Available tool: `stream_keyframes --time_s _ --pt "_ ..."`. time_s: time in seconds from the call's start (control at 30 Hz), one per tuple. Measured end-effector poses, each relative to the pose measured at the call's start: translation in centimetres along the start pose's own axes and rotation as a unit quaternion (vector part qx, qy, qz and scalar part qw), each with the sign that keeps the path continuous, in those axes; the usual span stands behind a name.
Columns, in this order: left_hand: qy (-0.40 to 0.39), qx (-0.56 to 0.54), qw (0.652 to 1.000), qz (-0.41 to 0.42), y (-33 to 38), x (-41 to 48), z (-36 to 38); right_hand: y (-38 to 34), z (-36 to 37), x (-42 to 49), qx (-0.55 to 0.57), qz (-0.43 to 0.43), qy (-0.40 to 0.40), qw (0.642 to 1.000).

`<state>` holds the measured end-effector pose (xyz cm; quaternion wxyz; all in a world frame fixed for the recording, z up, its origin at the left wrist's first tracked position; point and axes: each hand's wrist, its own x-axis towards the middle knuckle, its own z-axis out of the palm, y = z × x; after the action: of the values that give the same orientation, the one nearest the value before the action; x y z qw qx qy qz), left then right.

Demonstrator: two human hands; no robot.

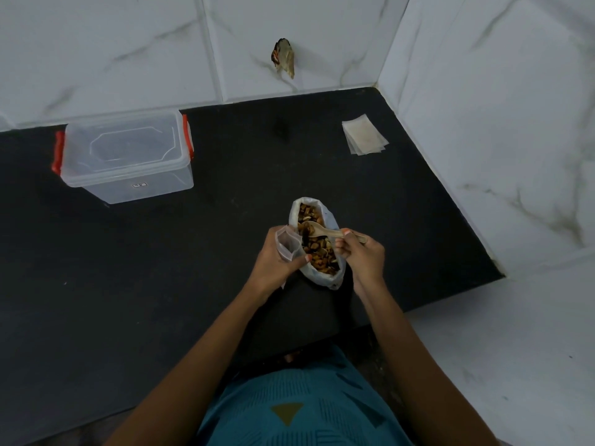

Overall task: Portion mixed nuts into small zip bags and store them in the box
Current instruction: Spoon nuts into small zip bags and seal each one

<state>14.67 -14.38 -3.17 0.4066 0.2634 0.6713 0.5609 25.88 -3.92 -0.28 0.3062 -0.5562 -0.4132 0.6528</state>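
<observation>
The left hand (277, 263) is curled round a small zip bag (285, 244) and holds it with its mouth open and facing up; the right hand (362, 255) pinches the handle of a pale spoon (331, 234); the spoon's bowl sits on top of the nuts (322, 262), and I cannot tell if it has any in it yet. The nuts are in a big bag (322, 280) that stands open on the black counter (161, 284) between the two hands; its long way runs from the person toward the wall (128, 43). The small zip bag is just left of the big bag and touches its side; so I think the spoon only has to go a short way left, over the big bag's rim, to tip into the little mouth; that mouth is narrow, so nuts could spill. The box (128, 156) is far off to the left and back by the wall, nearer the left hand; its lid looks on; there is lots of bare counter on the way to it. A pile of flat bags (363, 136) lies back on the right; the counter's front edge is close to the big bag on the person's side.
</observation>
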Motion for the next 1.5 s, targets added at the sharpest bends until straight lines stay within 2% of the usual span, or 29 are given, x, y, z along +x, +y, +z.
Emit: stream_keyframes --time_s 0.17,0.33,0.5,0.8,0.87,0.93,1.0,1.07,1.13,1.2,1.27,1.33,1.5 --pt "0.004 0.007 1.000 -0.004 0.0 0.0 -0.1 -0.5 -1.0 -0.1 0.078 0.062 -0.019 0.995" --pt "0.005 0.025 1.000 -0.014 0.0 -0.1 -0.2 -0.6 -1.1 -0.3 0.090 0.070 -0.018 0.993" --pt "0.062 0.079 0.994 0.033 0.4 -0.3 -0.4 -1.5 -1.5 -1.0 0.080 0.036 -0.031 0.996" --pt "0.065 0.056 0.992 0.096 2.1 -0.4 -0.4 -5.7 -1.8 -4.9 0.078 -0.002 -0.101 0.992" --pt "0.065 0.054 0.991 0.108 2.6 -0.4 -0.3 -6.3 -1.5 -6.0 0.050 -0.028 -0.122 0.991" --pt "0.065 0.042 0.990 0.118 3.0 -0.4 -0.2 -6.5 -1.2 -6.8 -0.009 -0.091 -0.134 0.987" --pt "0.067 0.035 0.989 0.128 3.3 -0.6 0.0 -6.4 -1.0 -7.4 -0.096 -0.184 -0.129 0.970" --pt "0.069 0.031 0.988 0.133 3.6 -0.7 0.2 -6.0 -0.6 -7.8 -0.176 -0.277 -0.129 0.936" --pt "0.070 0.026 0.988 0.136 3.7 -0.9 0.4 -5.7 -0.2 -8.2 -0.257 -0.388 -0.139 0.874" --pt "0.065 0.022 0.987 0.142 3.7 -1.1 0.4 -5.1 0.1 -8.2 -0.329 -0.489 -0.159 0.792" --pt "0.061 0.012 0.987 0.146 3.8 -1.3 0.4 -4.8 0.3 -8.2 -0.360 -0.534 -0.164 0.747" --pt "0.061 0.002 0.987 0.146 4.0 -1.5 0.4 -4.6 0.3 -8.2 -0.361 -0.561 -0.152 0.729" --pt "0.075 0.008 0.987 0.142 4.2 -1.7 0.3 -4.8 0.3 -8.1 -0.314 -0.559 -0.147 0.754"
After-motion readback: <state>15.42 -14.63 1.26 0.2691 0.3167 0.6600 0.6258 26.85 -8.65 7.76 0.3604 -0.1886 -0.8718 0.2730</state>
